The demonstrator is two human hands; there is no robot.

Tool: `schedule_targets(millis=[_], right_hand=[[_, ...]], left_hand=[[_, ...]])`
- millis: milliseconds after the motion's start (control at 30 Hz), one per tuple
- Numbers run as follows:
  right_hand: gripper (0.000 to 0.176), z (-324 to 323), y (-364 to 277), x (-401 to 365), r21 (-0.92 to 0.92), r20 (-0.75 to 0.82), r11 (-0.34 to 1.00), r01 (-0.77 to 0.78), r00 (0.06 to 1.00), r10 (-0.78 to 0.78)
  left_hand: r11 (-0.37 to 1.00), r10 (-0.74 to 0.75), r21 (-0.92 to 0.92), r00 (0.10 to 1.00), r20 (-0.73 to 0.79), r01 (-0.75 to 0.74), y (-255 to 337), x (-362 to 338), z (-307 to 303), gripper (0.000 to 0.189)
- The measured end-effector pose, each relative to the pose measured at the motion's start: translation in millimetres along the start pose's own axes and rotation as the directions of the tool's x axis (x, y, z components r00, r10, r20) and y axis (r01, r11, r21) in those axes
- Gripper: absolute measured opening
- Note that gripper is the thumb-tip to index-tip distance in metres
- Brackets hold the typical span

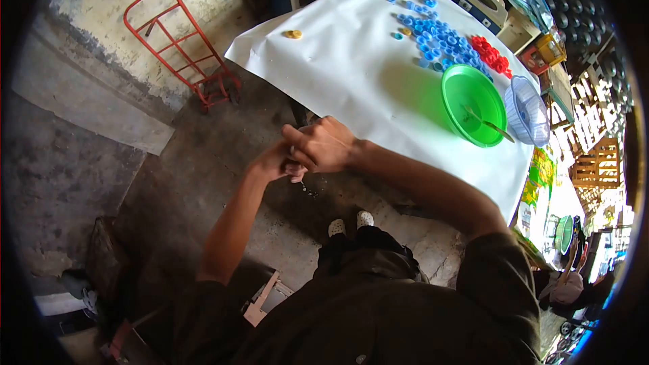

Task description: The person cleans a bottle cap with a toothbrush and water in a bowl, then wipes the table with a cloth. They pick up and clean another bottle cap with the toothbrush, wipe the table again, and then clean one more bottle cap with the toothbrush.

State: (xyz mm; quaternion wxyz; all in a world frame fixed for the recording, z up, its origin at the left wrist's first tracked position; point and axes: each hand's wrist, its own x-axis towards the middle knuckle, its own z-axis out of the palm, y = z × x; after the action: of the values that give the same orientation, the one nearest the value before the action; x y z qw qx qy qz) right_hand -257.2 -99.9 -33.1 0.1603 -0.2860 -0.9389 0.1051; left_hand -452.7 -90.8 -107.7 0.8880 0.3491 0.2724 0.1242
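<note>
My right hand (328,145) and my left hand (276,161) meet in front of the table's near edge, above the floor. The right fingers are bent and lie over the left hand. The left fingers are curled and partly covered; anything between the hands is hidden. On the white-covered table (338,61), a large group of blue bottle caps (439,37) lies beside a cluster of red bottle caps (491,56). Several yellow caps (293,34) sit together near the left corner. A green basin (454,108) with a long-handled utensil (499,130) stands at the right.
Next to the basin is a clear plastic basket (527,109). Behind the table stand old appliances (478,1) and a yellow container (551,49). A red hand truck (182,47) leans at the wall on the left. Small white bits (311,193) lie on the floor near my shoes (365,219).
</note>
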Motion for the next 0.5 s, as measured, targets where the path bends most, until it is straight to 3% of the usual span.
schedule_targets(millis=[33,100,133,167,200,267,300,367,400,467,500], right_hand=[[0.034,3.8,-1.7,-11.0,0.076,-0.074,0.995,-0.067,0.995,0.073],[0.034,9.2,-7.6,-33.5,0.242,-0.21,0.954,-0.178,0.95,0.231],[0.032,-2.4,-16.5,-43.2,0.328,-0.116,0.888,-0.324,0.918,0.378],[0.033,-1.9,-18.4,-51.5,0.387,-0.174,0.858,-0.337,0.887,0.428],[0.035,1.8,-24.3,-62.0,0.454,-0.214,0.82,-0.348,0.851,0.48],[0.041,-1.8,-30.1,-75.3,0.562,-0.262,0.73,-0.39,0.752,0.604],[0.041,-2.8,-34.2,-83.0,0.567,-0.3,0.728,-0.385,0.726,0.619],[0.043,-8.1,-36.7,-94.4,0.567,-0.391,0.736,-0.369,0.666,0.635],[0.04,-14.0,-41.1,-98.5,0.584,-0.362,0.675,-0.451,0.6,0.714],[0.037,-16.5,-45.5,-106.6,0.526,-0.441,0.716,-0.459,0.573,0.691],[0.036,-16.8,-47.5,-108.1,0.498,-0.478,0.735,-0.46,0.561,0.675]], left_hand=[[0.994,0.095,-0.03,0.981,-0.17,-0.101,-8.1,3.5,-7.3,0.05],[0.953,0.247,-0.033,0.832,-0.497,-0.302,-38.5,11.2,-23.7,0.06],[0.968,0.219,0.229,0.803,-0.555,-0.106,-51.9,16.2,-29.5,0.06],[0.88,0.22,0.461,0.765,-0.605,0.111,-65.4,23.6,-36.1,0.061],[0.709,0.233,0.622,0.722,-0.651,0.332,-86.2,27.1,-38.7,0.061],[0.175,0.359,0.72,0.637,-0.682,0.672,-89.7,39.6,-46.1,0.063],[0.406,0.382,0.775,0.68,-0.625,0.484,-87.9,38.7,-38.5,0.064],[0.737,0.477,0.676,0.715,-0.512,-0.008,-64.3,35.0,-7.3,0.065],[0.819,0.487,0.53,0.755,-0.44,-0.219,-55.3,31.0,13.5,0.063],[0.836,0.543,0.105,0.784,-0.301,-0.539,-40.4,19.3,62.5,0.059],[0.816,0.577,0.184,0.755,-0.312,-0.548,-30.7,17.8,85.6,0.055]])
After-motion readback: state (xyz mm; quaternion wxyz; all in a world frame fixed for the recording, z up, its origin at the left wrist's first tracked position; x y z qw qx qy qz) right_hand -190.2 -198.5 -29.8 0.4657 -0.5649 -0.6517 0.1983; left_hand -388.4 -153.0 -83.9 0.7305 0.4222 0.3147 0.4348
